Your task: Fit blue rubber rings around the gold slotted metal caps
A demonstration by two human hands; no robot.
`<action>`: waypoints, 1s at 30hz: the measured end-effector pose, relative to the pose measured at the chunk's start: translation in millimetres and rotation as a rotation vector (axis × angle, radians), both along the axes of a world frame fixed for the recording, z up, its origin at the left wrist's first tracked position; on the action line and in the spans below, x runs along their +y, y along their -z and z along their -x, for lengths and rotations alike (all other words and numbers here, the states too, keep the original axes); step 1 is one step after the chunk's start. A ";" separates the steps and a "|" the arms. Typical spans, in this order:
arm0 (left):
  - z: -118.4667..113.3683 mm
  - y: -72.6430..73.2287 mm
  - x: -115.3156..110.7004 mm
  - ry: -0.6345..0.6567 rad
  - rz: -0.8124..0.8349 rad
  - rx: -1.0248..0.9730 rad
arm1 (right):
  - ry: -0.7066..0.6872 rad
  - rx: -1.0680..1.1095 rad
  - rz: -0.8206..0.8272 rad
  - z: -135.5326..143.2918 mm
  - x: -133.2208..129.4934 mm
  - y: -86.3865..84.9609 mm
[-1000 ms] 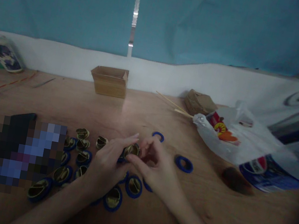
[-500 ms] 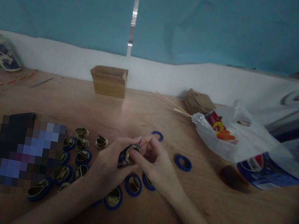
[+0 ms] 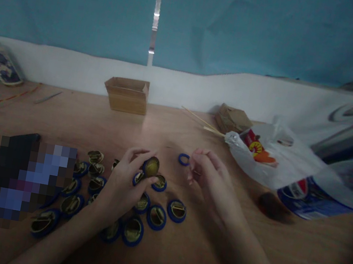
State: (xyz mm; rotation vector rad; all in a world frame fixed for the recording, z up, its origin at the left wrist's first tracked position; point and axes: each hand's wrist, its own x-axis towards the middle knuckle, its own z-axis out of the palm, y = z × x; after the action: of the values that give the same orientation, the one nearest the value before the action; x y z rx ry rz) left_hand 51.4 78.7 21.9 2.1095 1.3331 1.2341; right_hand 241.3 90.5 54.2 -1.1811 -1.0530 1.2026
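In the head view, your left hand (image 3: 126,182) is pinching a round gold piece (image 3: 151,167) between thumb and fingers at the centre of the frame, blue showing along its edge. Your right hand (image 3: 213,184), right of centre, is hovering with fingers curled just beside a loose blue ring (image 3: 183,164); whether it is gripping anything, I cannot tell.

By my judgement, you are handling the gold piece with a ring close by; picking up that ring would be calling for a light fingertip pinch on its rim.

Your left hand and forearm are covering parts of the gold-and-blue pieces (image 3: 156,217) lying across the lower middle. A pixelated block (image 3: 27,183) is masking something at lower left, and a dark blur is swallowing the right edge.
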 end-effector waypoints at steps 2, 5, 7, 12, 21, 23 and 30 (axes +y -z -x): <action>3.3 0.2 3.8 -0.045 0.033 0.031 | 0.090 -0.032 -0.038 -5.6 4.2 0.2; 8.6 1.8 8.3 -0.136 0.081 0.024 | 0.199 -0.158 -0.094 -8.6 8.6 6.7; 12.3 3.2 10.8 -0.189 0.071 0.067 | 0.249 -0.272 -0.135 -9.6 10.6 12.6; 19.0 8.5 18.3 -0.231 -0.090 0.254 | 0.326 -0.925 -0.222 -20.8 16.0 20.4; 25.3 16.3 28.5 -0.057 -0.043 0.534 | 0.001 -1.380 -0.318 -30.6 28.9 47.1; 27.8 16.6 28.9 -0.007 -0.029 0.570 | -0.059 -1.399 -0.319 -24.2 27.7 54.4; 34.4 18.6 32.5 0.059 0.027 0.618 | -0.055 -1.418 -0.299 -15.3 28.3 63.4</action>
State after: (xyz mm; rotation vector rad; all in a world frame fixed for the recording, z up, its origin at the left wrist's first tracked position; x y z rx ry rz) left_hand 17.0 111.1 3.3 2.6028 1.4834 0.5409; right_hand 256.5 118.7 -9.1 -1.7444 -2.1757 0.0267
